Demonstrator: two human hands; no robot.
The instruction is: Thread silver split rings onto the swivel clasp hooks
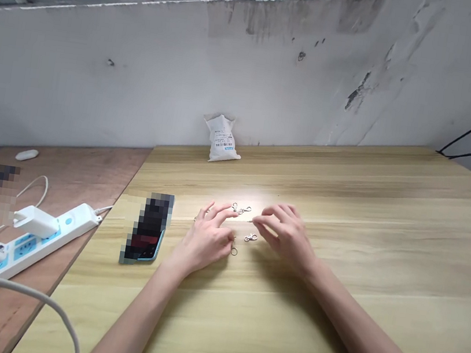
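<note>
My left hand (212,236) rests low over the wooden table with its fingers spread. A small metal ring (234,251) lies just below its thumb; whether the thumb touches it I cannot tell. Opposite, my right hand (284,230) has thumb and forefinger pinched together, and a thin metal bit shows at their tips, too small to name. Between the hands lies a silver lobster clasp (251,238). Farther back, near the left fingertips, are more metal clasps (245,210). Bits of metal also peek out at the left hand's outer side, partly hidden by the fingers.
Left of my hands lies a phone (151,246), partly blurred out. A white package (224,140) leans near the wall. On the lower brown surface at left sits a power strip (27,252) with plugged chargers and a loose cable (43,295).
</note>
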